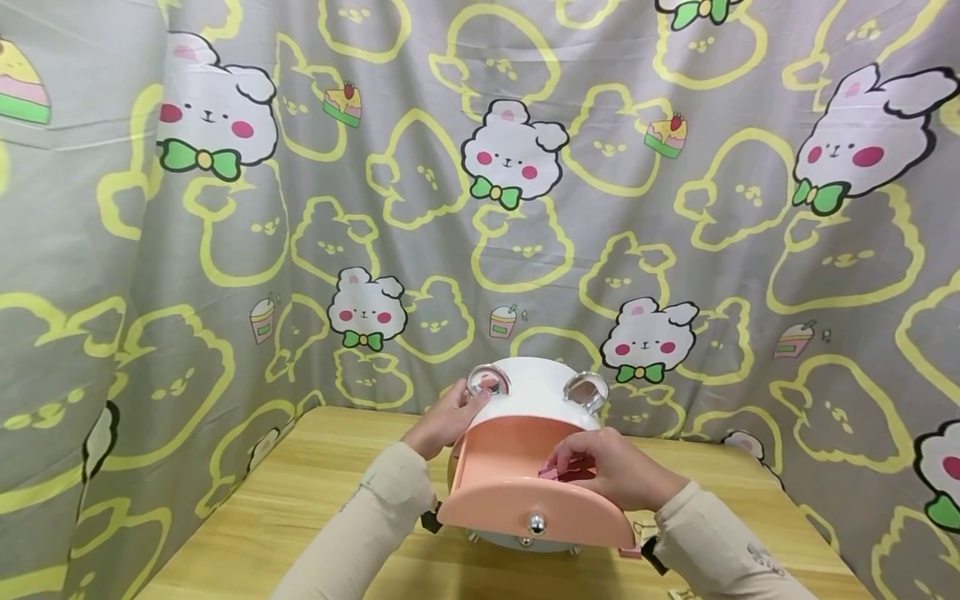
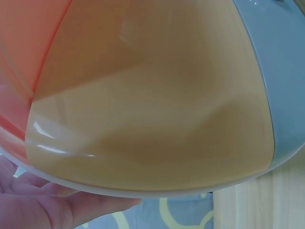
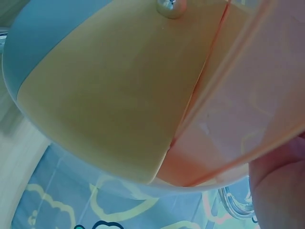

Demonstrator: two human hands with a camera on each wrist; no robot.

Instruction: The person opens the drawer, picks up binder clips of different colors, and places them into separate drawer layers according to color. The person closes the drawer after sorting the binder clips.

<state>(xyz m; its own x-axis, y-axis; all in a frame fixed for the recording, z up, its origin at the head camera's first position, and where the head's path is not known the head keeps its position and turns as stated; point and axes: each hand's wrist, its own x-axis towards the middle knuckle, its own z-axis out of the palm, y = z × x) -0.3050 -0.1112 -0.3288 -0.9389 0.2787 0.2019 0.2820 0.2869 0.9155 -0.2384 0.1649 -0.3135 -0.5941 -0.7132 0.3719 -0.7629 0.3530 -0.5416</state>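
A rounded desktop drawer box with a white top [image 1: 536,387] and two silver ear-like rings stands on the table. Its coral upper drawer [image 1: 540,504], fronted by a silver knob, is pulled out. My left hand [image 1: 450,417] rests against the box's left side, its fingertips by the left silver ring [image 1: 489,382]; in the left wrist view its fingers lie fairly straight along the edge. Inside the drawer my right hand [image 1: 618,468] pinches a small pink object [image 1: 551,472], whose kind is mostly hidden by the curled fingers. An orange-tan lower drawer front [image 3: 109,90] shows below.
Just right of the box, partly hidden by the right wrist, small pink [image 1: 632,552] and gold items lie on the wooden table [image 1: 337,454]. Another gold item [image 1: 681,594] sits at the bottom edge of view. A patterned grey curtain [image 1: 420,250] hangs behind and on both sides.
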